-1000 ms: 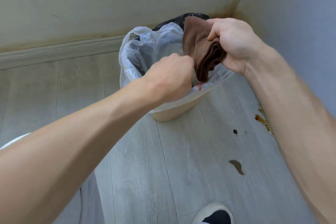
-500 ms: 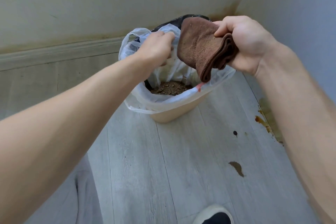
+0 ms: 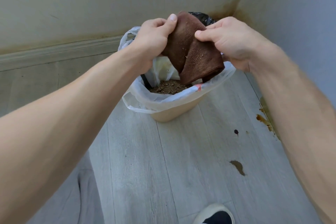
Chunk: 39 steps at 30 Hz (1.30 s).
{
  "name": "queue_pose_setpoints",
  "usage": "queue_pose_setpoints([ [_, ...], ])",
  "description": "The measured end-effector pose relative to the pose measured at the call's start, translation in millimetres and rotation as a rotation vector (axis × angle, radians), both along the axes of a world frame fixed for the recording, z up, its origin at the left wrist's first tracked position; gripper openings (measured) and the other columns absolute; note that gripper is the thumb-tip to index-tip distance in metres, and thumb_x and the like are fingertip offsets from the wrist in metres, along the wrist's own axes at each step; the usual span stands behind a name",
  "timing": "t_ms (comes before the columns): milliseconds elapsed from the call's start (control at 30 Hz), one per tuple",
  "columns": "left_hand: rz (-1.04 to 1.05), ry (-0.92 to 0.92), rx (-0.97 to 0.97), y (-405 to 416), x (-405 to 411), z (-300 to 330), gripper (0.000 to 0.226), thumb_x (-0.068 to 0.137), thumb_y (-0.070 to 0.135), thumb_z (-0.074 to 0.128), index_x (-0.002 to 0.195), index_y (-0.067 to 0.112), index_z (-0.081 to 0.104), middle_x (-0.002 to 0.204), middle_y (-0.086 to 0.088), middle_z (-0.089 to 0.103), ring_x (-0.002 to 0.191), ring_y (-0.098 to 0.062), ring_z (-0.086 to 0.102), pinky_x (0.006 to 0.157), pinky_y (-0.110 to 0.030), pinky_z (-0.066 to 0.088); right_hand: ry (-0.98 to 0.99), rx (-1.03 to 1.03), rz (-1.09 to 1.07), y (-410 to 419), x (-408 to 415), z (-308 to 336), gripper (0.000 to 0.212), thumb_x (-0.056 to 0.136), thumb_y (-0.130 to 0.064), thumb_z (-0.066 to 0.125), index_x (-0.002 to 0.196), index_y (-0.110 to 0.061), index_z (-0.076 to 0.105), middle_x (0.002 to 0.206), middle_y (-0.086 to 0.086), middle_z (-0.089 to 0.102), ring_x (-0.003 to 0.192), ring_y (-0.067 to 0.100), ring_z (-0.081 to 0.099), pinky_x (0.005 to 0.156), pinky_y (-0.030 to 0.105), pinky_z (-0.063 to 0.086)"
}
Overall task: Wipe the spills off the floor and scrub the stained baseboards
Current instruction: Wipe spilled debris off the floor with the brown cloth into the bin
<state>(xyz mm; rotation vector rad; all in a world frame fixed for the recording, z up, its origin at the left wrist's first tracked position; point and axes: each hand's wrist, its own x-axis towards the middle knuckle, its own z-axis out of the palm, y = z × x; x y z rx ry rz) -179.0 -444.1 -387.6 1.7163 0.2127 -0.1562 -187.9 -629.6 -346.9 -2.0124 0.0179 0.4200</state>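
Note:
A folded brown cloth [image 3: 192,54] hangs over the open bin, with pale crumbs stuck to it. My left hand [image 3: 151,42] grips its left edge, thumb on top. From the other side my right hand [image 3: 234,42] pinches its right edge. Brown spills mark the grey plank floor: a smear [image 3: 237,167], a dark drop [image 3: 236,131] and an orange-brown streak [image 3: 263,120] along the right wall's foot. The baseboard [image 3: 60,52] on the back wall has a yellowish stain line above it, and the corner [image 3: 234,12] is stained brown.
A beige bin [image 3: 174,112] with a clear plastic liner [image 3: 143,94] stands near the corner, with brown crumbly dirt [image 3: 169,87] inside. A black bag [image 3: 201,17] shows behind it. My shoe [image 3: 214,214] is at the bottom edge, my grey trouser leg [image 3: 72,196] at lower left.
My left hand has risen from the bin liner and taken hold of the cloth's left edge. The cloth, earlier bunched in my right hand alone, is now held between both hands.

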Motion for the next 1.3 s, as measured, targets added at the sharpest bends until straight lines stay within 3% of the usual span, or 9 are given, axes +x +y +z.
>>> queue_pose_setpoints([
  [167, -0.054, -0.585, 0.588, -10, -24, 20, 0.049, 0.100, 0.014, 0.040, 0.147, 0.011, 0.051, 0.147, -0.004, 0.055, 0.136, -0.016, 0.051, 0.119, -0.024, 0.033, -0.139, -0.156, -0.078, -2, 7, 7, 0.040, 0.080, -0.033, 0.067, 0.099, 0.001, 0.073, 0.093, 0.017, 0.077, 0.081, 0.032, 0.075, 0.081, 0.051, 0.061],
  [333, -0.469, -0.083, 1.178, -5, -55, 13, 0.045, 0.090, 0.005, 0.042, 0.130, 0.010, 0.062, 0.125, -0.020, 0.066, 0.114, -0.043, 0.062, 0.097, -0.053, 0.053, -0.143, -0.212, -0.126, 0, 7, 5, 0.047, 0.070, -0.037, 0.068, 0.097, 0.003, 0.071, 0.072, 0.008, 0.062, 0.064, 0.023, 0.058, 0.064, 0.037, 0.046],
  [467, -0.324, -0.491, 0.886, -12, -54, 29, 0.063, 0.086, 0.011, 0.032, 0.146, 0.014, 0.053, 0.145, -0.013, 0.059, 0.135, -0.031, 0.051, 0.111, -0.038, 0.042, -0.141, -0.206, -0.156, -1, 8, 6, 0.046, 0.069, -0.037, 0.068, 0.090, 0.003, 0.068, 0.073, 0.009, 0.061, 0.065, 0.024, 0.058, 0.064, 0.037, 0.047],
  [600, -0.429, -0.196, 1.048, -4, -50, 9, 0.035, 0.093, 0.021, 0.034, 0.105, 0.012, 0.065, 0.114, -0.019, 0.070, 0.097, -0.039, 0.063, 0.087, -0.046, 0.054, -0.144, -0.219, -0.187, -1, 8, 6, 0.046, 0.066, -0.035, 0.068, 0.089, 0.005, 0.068, 0.070, 0.007, 0.058, 0.064, 0.023, 0.055, 0.062, 0.039, 0.043],
  [733, -0.326, -0.602, 0.855, -16, -59, 28, 0.056, 0.096, 0.012, 0.037, 0.152, 0.012, 0.043, 0.140, -0.010, 0.061, 0.123, -0.028, 0.056, 0.100, -0.032, 0.045, -0.155, -0.190, -0.229, 0, 10, 5, 0.038, 0.069, -0.033, 0.068, 0.084, 0.002, 0.067, 0.072, 0.011, 0.058, 0.061, 0.022, 0.055, 0.058, 0.037, 0.044],
  [867, -0.413, -0.231, 1.215, -11, -66, 23, 0.051, 0.087, 0.003, 0.043, 0.132, 0.014, 0.063, 0.116, -0.017, 0.067, 0.101, -0.042, 0.061, 0.087, -0.050, 0.054, -0.238, -0.213, -0.250, 2, 13, 9, 0.008, 0.081, -0.023, 0.065, 0.080, -0.015, 0.062, 0.063, 0.003, 0.048, 0.052, 0.018, 0.045, 0.049, 0.027, 0.037],
  [1033, -0.505, -0.409, 1.094, -24, -69, 34, 0.068, 0.089, 0.004, 0.034, 0.157, 0.013, 0.035, 0.158, -0.012, 0.044, 0.136, -0.034, 0.049, 0.106, -0.044, 0.043, -0.266, -0.277, -0.245, 6, 16, 9, 0.020, 0.080, -0.028, 0.064, 0.078, -0.008, 0.063, 0.064, 0.002, 0.053, 0.052, 0.019, 0.048, 0.045, 0.031, 0.041],
  [1133, -0.410, -0.227, 1.288, -16, -66, 32, 0.037, 0.088, 0.003, 0.042, 0.120, 0.008, 0.061, 0.101, -0.014, 0.063, 0.093, -0.041, 0.059, 0.076, -0.047, 0.049, -0.263, -0.306, -0.228, 7, 14, 8, 0.023, 0.079, -0.029, 0.063, 0.079, -0.006, 0.065, 0.065, 0.003, 0.052, 0.057, 0.019, 0.049, 0.054, 0.035, 0.044],
  [1300, -0.537, -0.261, 1.170, -18, -66, 32, 0.049, 0.086, 0.008, 0.038, 0.132, 0.013, 0.056, 0.112, -0.008, 0.062, 0.097, -0.039, 0.058, 0.078, -0.046, 0.049, -0.259, -0.262, -0.219, 0, 13, 14, 0.020, 0.083, -0.026, 0.065, 0.089, -0.007, 0.069, 0.072, 0.008, 0.054, 0.056, 0.019, 0.051, 0.049, 0.028, 0.042],
])
